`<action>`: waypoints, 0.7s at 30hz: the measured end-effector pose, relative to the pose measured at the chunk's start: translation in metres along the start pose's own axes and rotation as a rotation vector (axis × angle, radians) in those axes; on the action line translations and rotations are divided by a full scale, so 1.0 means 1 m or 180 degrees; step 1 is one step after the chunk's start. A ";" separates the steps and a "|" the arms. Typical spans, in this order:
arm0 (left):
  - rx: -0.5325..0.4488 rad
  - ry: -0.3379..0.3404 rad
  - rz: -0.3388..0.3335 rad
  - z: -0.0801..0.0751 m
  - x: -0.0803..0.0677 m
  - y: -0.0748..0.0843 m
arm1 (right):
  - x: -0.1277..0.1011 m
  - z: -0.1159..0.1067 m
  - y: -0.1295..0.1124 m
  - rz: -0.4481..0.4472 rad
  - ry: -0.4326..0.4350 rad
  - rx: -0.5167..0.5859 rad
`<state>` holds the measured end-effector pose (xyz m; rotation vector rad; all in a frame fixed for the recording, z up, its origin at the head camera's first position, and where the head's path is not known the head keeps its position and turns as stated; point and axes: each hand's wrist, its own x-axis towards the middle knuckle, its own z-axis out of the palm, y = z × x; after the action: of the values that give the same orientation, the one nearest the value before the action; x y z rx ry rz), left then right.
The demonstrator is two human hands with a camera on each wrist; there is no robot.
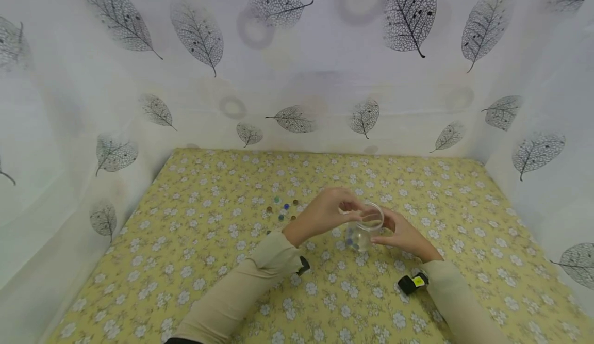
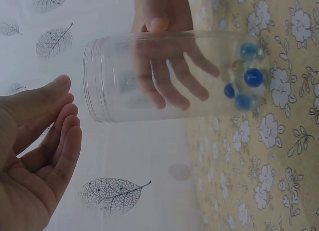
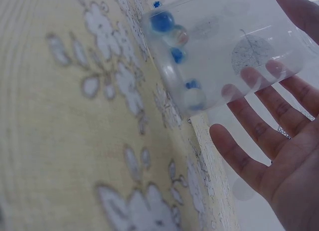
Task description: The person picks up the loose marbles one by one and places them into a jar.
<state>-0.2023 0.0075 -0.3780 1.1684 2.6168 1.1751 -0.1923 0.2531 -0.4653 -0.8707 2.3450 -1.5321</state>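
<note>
A clear plastic jar [image 1: 364,230] [image 2: 164,76] [image 3: 224,46] stands on the yellow flowered cloth [image 1: 209,261], its mouth uncovered. Several blue and clear marbles [image 2: 246,81] [image 3: 172,41] lie at its bottom. My right hand [image 1: 403,235] [image 3: 279,156] holds the jar from the right, thumb on one side and fingers on the other. My left hand [image 1: 325,212] [image 2: 40,151] hovers by the jar's rim with loosely bent fingers and nothing visible in it.
Several loose marbles [image 1: 280,210] lie on the cloth to the left of the jar, beyond my left hand. White leaf-printed sheets [image 1: 297,76] close in the table at the back and both sides.
</note>
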 end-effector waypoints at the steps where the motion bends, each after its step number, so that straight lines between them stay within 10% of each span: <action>1: -0.0004 0.0007 -0.0008 0.000 0.000 0.000 | 0.000 0.000 0.000 -0.0026 -0.0014 0.0016; 21: 0.0131 0.0210 -0.0113 -0.027 -0.029 -0.019 | 0.002 0.001 0.000 -0.0211 -0.0019 0.0075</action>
<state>-0.2022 -0.0365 -0.3790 1.1034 2.7108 1.1789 -0.1935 0.2510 -0.4656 -0.9552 2.3111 -1.5767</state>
